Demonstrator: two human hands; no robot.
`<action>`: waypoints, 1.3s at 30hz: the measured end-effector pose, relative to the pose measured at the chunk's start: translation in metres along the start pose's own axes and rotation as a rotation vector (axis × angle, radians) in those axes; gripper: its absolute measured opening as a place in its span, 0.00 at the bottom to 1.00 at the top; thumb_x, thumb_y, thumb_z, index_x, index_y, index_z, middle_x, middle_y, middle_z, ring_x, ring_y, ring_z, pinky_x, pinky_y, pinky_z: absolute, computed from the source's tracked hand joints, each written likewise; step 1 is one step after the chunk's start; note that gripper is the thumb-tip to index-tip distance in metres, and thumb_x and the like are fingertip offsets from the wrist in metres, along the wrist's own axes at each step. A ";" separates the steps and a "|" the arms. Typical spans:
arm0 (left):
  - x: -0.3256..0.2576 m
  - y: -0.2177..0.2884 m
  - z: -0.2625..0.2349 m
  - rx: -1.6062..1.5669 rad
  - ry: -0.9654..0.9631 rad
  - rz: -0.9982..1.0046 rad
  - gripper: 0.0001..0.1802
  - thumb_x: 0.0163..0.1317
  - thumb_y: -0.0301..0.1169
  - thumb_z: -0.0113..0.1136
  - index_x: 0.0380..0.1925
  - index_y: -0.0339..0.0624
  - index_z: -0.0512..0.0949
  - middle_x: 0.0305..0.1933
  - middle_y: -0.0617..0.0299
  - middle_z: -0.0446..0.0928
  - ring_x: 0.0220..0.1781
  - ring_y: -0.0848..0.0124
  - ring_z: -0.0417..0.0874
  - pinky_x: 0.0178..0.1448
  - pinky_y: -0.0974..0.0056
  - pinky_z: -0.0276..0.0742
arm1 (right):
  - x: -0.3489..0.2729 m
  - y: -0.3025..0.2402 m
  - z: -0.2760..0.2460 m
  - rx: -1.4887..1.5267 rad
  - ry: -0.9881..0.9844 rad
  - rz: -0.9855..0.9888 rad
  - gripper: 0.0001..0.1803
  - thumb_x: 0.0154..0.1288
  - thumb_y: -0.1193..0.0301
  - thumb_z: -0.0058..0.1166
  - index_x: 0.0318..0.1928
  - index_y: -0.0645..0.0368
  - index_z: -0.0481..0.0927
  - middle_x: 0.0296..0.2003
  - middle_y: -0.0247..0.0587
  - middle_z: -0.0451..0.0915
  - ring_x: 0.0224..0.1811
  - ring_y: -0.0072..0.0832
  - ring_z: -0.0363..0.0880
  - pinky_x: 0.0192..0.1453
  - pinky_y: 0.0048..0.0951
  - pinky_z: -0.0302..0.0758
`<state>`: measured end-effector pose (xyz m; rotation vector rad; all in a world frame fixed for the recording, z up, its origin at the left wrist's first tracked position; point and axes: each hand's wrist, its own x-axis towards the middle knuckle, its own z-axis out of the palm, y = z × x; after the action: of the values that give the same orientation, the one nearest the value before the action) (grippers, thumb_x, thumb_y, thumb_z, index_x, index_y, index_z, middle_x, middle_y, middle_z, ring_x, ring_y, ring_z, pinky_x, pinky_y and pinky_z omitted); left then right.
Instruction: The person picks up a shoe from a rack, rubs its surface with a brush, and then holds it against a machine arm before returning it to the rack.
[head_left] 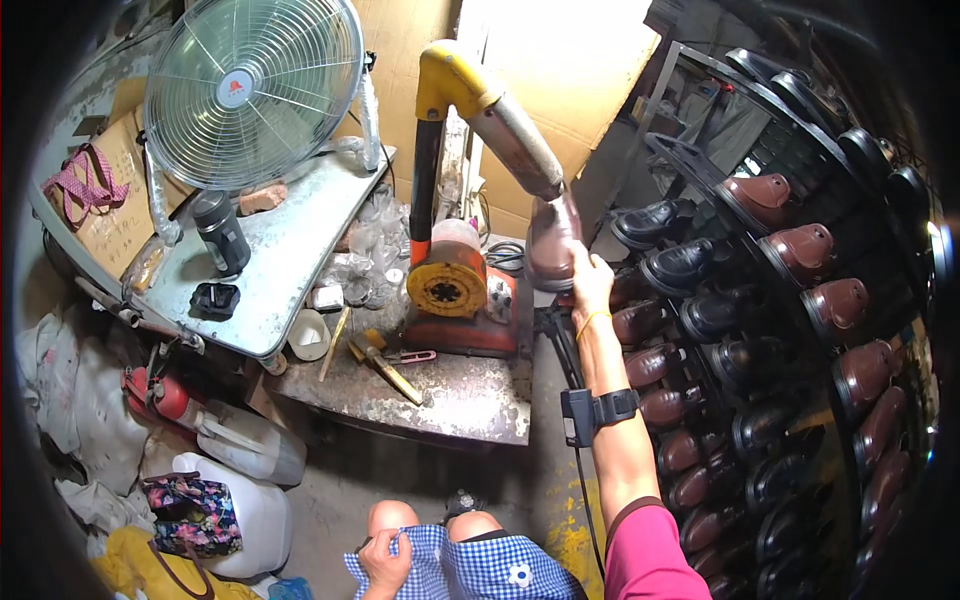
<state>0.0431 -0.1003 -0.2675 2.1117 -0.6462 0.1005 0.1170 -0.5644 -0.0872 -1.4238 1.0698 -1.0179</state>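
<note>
Stretched forward, my right hand (pixel 592 285) grips a brown leather shoe (pixel 554 245) by its lower end. The shoe hangs upright under the mouth of a bent pipe (pixel 515 140), yellow at the elbow; its upper end meets the pipe, and I cannot tell how far the pipe reaches inside. That pipe rises from a machine with a yellow round plate (pixel 447 288) and a red base (pixel 465 335). Down at my lap, my left hand (pixel 386 562) is closed, its fingers pinching the blue checked apron (pixel 430 555).
Racks of brown shoes (pixel 803 248) and black shoes (pixel 715 315) crowd the right side. A brush (pixel 392 375) and a white cup (pixel 309 335) sit on the worn bench (pixel 470 400). Further left stand a large fan (pixel 255 90), a dark bottle (pixel 220 232) and plastic jugs (pixel 250 445).
</note>
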 end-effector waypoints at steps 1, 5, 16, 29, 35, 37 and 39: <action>-0.001 -0.005 -0.003 0.010 0.005 -0.002 0.05 0.48 0.27 0.60 0.24 0.39 0.75 0.21 0.48 0.76 0.23 0.50 0.77 0.27 0.55 0.71 | -0.012 -0.002 0.004 0.007 -0.008 0.004 0.30 0.56 0.49 0.55 0.48 0.64 0.74 0.41 0.48 0.80 0.35 0.35 0.82 0.28 0.31 0.78; -0.002 -0.015 0.000 0.006 -0.017 0.009 0.05 0.48 0.27 0.60 0.24 0.39 0.75 0.21 0.48 0.76 0.23 0.49 0.77 0.27 0.54 0.71 | -0.063 0.030 -0.032 -0.601 0.106 -0.379 0.43 0.55 0.49 0.54 0.65 0.61 0.56 0.40 0.68 0.76 0.44 0.58 0.76 0.50 0.46 0.70; -0.002 -0.005 -0.006 0.003 0.007 -0.017 0.05 0.50 0.28 0.59 0.24 0.38 0.75 0.23 0.49 0.77 0.25 0.49 0.78 0.29 0.53 0.71 | -0.146 0.054 -0.138 -0.372 0.097 -0.723 0.38 0.54 0.71 0.61 0.63 0.67 0.58 0.40 0.60 0.79 0.39 0.41 0.82 0.42 0.32 0.78; 0.001 -0.002 -0.002 0.055 -0.057 -0.044 0.07 0.54 0.30 0.59 0.29 0.37 0.77 0.21 0.48 0.75 0.23 0.51 0.77 0.28 0.56 0.72 | 0.053 -0.094 -0.092 0.006 0.404 -0.776 0.32 0.60 0.67 0.58 0.58 0.76 0.64 0.53 0.54 0.72 0.54 0.32 0.71 0.61 0.28 0.64; 0.003 -0.008 0.010 0.044 -0.119 -0.033 0.07 0.54 0.31 0.59 0.30 0.39 0.78 0.24 0.49 0.76 0.25 0.52 0.78 0.31 0.56 0.73 | 0.135 -0.161 -0.074 0.363 0.348 -0.193 0.46 0.57 0.44 0.51 0.67 0.56 0.51 0.64 0.53 0.55 0.62 0.52 0.61 0.59 0.58 0.64; 0.003 -0.014 0.010 0.067 -0.095 -0.045 0.07 0.54 0.31 0.59 0.30 0.39 0.78 0.24 0.49 0.77 0.26 0.52 0.78 0.31 0.56 0.73 | 0.132 -0.147 -0.071 0.413 0.216 -0.136 0.45 0.57 0.42 0.50 0.67 0.54 0.51 0.65 0.58 0.50 0.64 0.51 0.57 0.59 0.58 0.65; 0.008 -0.013 0.017 0.057 -0.074 -0.039 0.07 0.54 0.31 0.59 0.30 0.40 0.78 0.25 0.49 0.77 0.26 0.51 0.78 0.32 0.56 0.73 | 0.129 -0.127 -0.076 0.397 0.026 -0.198 0.47 0.57 0.42 0.51 0.67 0.57 0.51 0.65 0.61 0.51 0.65 0.52 0.57 0.58 0.58 0.65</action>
<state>0.0532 -0.1109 -0.2853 2.1900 -0.6527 0.0199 0.0862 -0.6994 0.0525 -1.2066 0.7020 -1.3120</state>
